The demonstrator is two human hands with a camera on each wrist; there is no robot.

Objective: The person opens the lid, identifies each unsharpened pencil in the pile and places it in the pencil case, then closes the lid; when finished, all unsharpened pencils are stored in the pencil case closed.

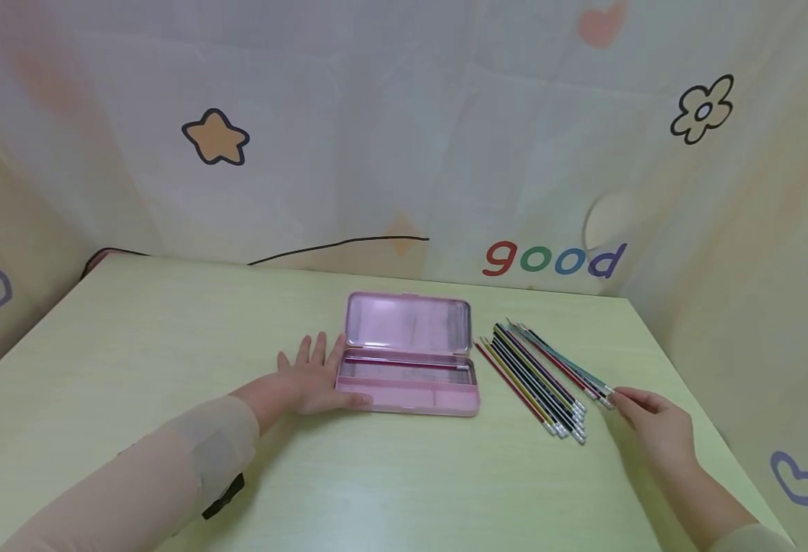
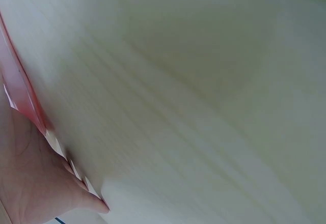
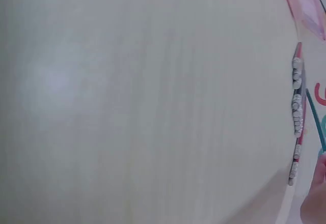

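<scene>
A pink pencil case point(image 1: 409, 323) lies with its lid raised, and one dark red pencil point(image 1: 407, 363) rests in its back compartment. My left hand point(image 1: 310, 383) is spread flat against the case's left side, thumb along the front edge. In the left wrist view the left palm point(image 2: 35, 178) meets the pink edge point(image 2: 25, 89). At the right, my right hand point(image 1: 661, 431) pinches a teal patterned pencil point(image 1: 569, 363) by its eraser end. The right wrist view shows that pencil point(image 3: 316, 119) tilted above the others. Several pencils point(image 1: 531, 383) lie fanned beside the case, white erasers toward me.
The pale table point(image 1: 404, 483) runs back to a hanging curtain point(image 1: 404, 153) with printed shapes and letters. The curtain also closes in the left and right sides. The table's right edge point(image 1: 711, 437) passes close by the right hand.
</scene>
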